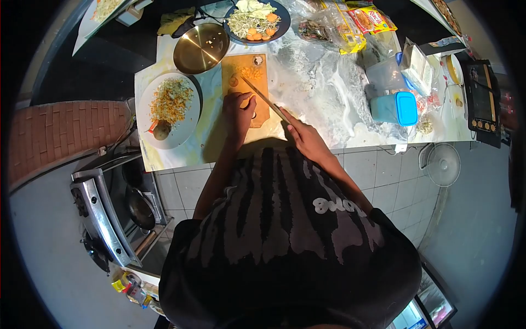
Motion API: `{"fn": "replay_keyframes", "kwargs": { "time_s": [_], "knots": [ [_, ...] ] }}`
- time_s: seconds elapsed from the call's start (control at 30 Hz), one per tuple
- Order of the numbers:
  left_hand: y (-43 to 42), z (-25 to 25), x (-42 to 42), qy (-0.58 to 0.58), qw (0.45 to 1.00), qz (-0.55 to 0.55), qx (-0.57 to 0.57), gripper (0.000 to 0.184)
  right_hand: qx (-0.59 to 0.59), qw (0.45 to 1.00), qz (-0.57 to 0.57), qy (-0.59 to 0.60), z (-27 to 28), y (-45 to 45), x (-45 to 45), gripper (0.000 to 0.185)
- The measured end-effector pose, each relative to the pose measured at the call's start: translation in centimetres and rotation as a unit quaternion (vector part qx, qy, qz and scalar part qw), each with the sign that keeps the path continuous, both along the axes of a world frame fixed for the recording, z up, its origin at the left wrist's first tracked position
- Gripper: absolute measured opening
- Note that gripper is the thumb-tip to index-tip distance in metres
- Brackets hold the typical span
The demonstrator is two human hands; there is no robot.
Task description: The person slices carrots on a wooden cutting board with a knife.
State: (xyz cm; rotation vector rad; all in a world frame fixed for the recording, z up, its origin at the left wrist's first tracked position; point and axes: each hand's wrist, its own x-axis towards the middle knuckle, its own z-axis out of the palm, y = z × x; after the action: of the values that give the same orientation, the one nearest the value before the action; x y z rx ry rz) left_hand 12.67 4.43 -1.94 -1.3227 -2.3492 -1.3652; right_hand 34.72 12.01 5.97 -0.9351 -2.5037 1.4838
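Note:
My right hand is wrapped round the handle of a long knife, whose blade points up and left across the wooden cutting board. On the board's left side, my left hand has its fingers curled on a small orange piece, too hidden to name. Above the fingers lie a round brownish piece and finely chopped orange bits. A white plate to the left bears chopped white and orange food and a round brown item.
Behind the board are a shiny metal bowl and a dark plate of vegetables. Food packets lie at the back right. A blue-lidded container stands right, near an oven. The table's front edge is close to my body.

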Motion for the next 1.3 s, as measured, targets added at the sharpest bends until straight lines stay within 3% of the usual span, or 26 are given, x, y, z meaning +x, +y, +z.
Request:
{"fn": "replay_keyframes", "kwargs": {
  "time_s": [0.47, 0.63, 0.73, 1.03, 1.17, 1.3],
  "knots": [
    [0.0, 0.4, -0.1, 0.015, 0.999, -0.029, -0.011, 0.009, 0.064, 0.997, 0.036, -0.018, -0.5, -0.6, -0.3, 0.061],
    [0.2, 0.6, 0.1, 0.014, 1.000, -0.026, -0.008, 0.008, 0.034, 0.989, 0.054, -0.137, 0.5, -0.3, -0.8, 0.063],
    [0.3, 0.6, 0.0, 0.017, 0.999, -0.029, -0.004, 0.008, 0.046, 0.986, 0.063, -0.147, 0.2, -0.1, -0.8, 0.062],
    [-0.1, -0.1, 0.3, 0.010, 1.000, -0.008, -0.025, 0.008, 0.117, 0.987, 0.059, -0.092, -1.0, 0.2, -1.1, 0.060],
    [-0.4, -0.3, 0.2, 0.021, 0.999, -0.007, -0.050, 0.012, 0.085, 0.988, 0.060, -0.114, -0.8, 0.2, -1.2, 0.059],
    [-0.6, -0.2, 0.3, -0.052, 0.997, 0.012, -0.057, 0.013, 0.069, 0.996, 0.045, -0.044, -1.0, -0.1, -0.9, 0.062]
  ]
}}
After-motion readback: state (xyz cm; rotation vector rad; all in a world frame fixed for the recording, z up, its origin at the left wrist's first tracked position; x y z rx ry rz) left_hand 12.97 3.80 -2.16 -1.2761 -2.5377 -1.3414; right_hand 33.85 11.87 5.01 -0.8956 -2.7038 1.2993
